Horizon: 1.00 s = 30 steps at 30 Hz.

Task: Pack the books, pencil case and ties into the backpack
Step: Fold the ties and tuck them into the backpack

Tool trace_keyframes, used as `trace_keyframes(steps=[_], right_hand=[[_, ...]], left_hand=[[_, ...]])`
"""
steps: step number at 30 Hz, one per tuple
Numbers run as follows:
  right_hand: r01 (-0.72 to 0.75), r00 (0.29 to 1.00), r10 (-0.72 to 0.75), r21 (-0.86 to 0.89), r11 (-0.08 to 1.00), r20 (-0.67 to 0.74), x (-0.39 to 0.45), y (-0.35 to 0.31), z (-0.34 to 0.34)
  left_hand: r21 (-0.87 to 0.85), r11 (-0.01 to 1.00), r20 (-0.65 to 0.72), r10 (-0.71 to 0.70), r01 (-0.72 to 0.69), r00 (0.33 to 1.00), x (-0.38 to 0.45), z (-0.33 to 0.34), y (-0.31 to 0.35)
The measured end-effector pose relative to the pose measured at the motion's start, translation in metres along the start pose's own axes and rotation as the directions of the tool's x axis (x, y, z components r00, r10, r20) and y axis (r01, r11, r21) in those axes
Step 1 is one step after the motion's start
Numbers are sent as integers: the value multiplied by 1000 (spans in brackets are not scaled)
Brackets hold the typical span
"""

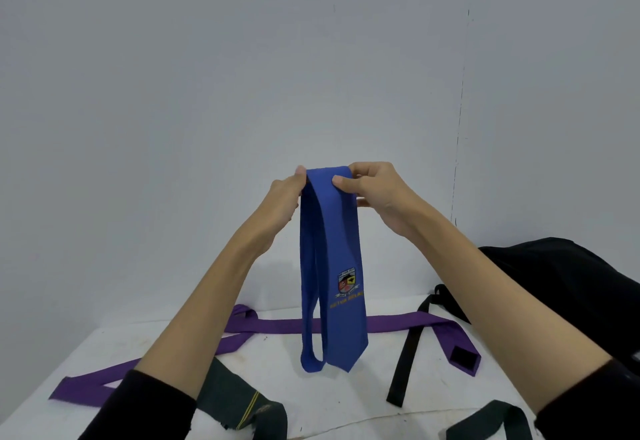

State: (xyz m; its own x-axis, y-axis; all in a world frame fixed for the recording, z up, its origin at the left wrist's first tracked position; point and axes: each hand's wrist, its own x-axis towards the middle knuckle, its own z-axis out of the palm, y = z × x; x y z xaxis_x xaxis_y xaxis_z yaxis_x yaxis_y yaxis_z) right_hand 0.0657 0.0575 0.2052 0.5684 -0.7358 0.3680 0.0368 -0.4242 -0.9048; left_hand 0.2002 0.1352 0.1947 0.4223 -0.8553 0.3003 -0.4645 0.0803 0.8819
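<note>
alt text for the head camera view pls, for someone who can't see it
Two hands, left and right, hold up a folded blue tie with a school crest, pinching its top fold above a white table. A purple tie and a dark green tie lie on the table, with a black backpack at the right.

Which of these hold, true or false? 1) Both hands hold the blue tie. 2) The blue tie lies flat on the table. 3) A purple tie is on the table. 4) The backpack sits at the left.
1) True: left hand and right hand pinch the folded blue tie at its top.
2) False: it hangs above the table.
3) True: the purple tie lies there.
4) False: the backpack is at the right.
</note>
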Motion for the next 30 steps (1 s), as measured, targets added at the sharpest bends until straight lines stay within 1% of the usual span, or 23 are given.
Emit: trace_keyframes(steps=[2,4,6,7,9,11,14,17,23,30], right_hand=[[3,1000,-3,-1,1000,6,2,-2,0],[-1,1000,0,23,1000,19,3,-3,1],[-3,1000,2,37,999,30,3,-4,1],[-5,999,4,40,999,33,3,-5,2],[-13,999,11,43,999,30,2,-5,3],[-21,1000,21,43,999,19,1,-3,3],[-27,1000,27,39,999,5,-1,-1,3],[-31,999,32,39,999,-13,-2,1,2],[-22,999,23,42,999,-42,-5,3,6],[5,994,-4,11,1000,-107,-7,0,10]], left_hand=[[-29,1000,-28,9,-10,1000,1,1,-7],[-89,991,4,103,-103,995,0,1,-10],[-100,973,32,212,-208,977,-1,3,-14],[-75,964,13,258,-256,966,0,5,-17],[10,940,-76,339,-340,938,3,10,-21],[35,926,-179,375,-375,909,4,16,-19],[22,912,-272,401,-411,875,6,19,-13],[31,911,-307,401,-412,863,6,19,-7],[-105,918,-265,345,-383,900,4,15,-1],[-137,927,-251,309,-350,917,4,10,-1]])
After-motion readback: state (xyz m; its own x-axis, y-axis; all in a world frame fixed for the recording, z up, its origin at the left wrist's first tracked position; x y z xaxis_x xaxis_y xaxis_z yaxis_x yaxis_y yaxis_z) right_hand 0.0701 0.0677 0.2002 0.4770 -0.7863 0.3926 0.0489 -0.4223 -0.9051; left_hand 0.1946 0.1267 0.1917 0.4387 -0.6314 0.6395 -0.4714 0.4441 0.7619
